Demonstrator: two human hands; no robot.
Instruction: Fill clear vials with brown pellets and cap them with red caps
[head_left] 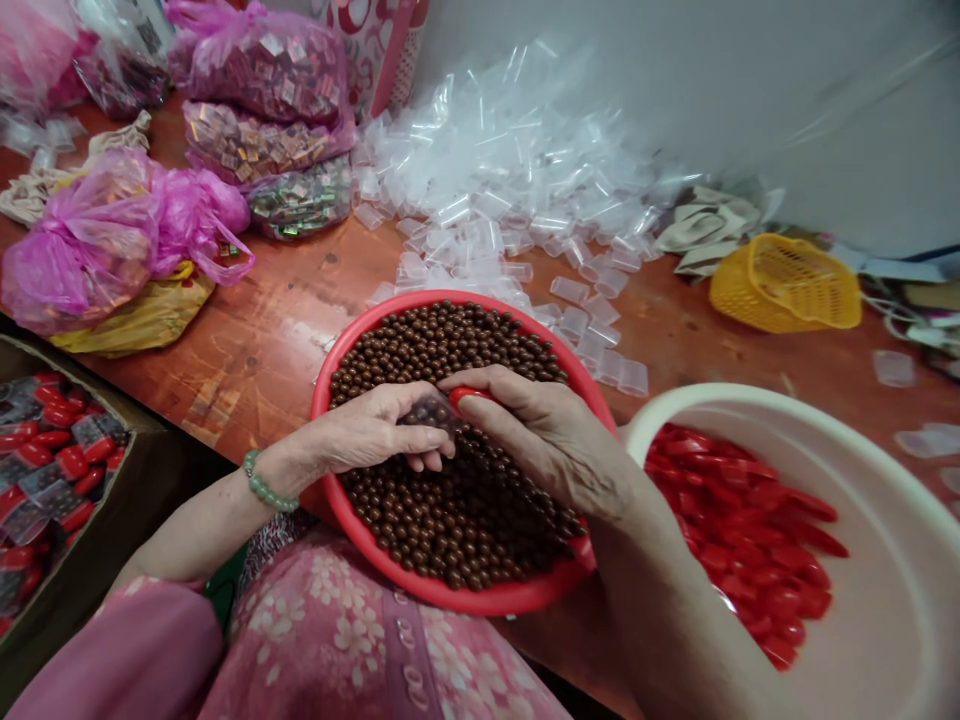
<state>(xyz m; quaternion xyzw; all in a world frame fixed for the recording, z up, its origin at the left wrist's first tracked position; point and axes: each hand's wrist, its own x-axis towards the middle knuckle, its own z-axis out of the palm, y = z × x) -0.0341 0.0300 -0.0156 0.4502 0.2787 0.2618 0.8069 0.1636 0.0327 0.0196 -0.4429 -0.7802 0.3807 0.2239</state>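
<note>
My left hand (371,430) grips a small clear plastic container (429,413) holding brown beads, above a wide red plastic basin (480,600). My right hand (540,430) pinches a red plastic piece (471,395), perhaps a cap, against the container's top. The basin sits in my lap, heaped with glossy brown beads (465,520). My hands hide part of the heap. To the right stands a white plastic basin (675,408) filled with loose red plastic pieces (742,530).
Beyond the basin, a wooden table (277,320) holds a spread of clear plastic containers (487,190). Pink bags of foil packets (262,70) lie at the back left. A yellow basket (784,285) lies on its side at right. A cardboard box (67,480) of red-capped packets sits at lower left.
</note>
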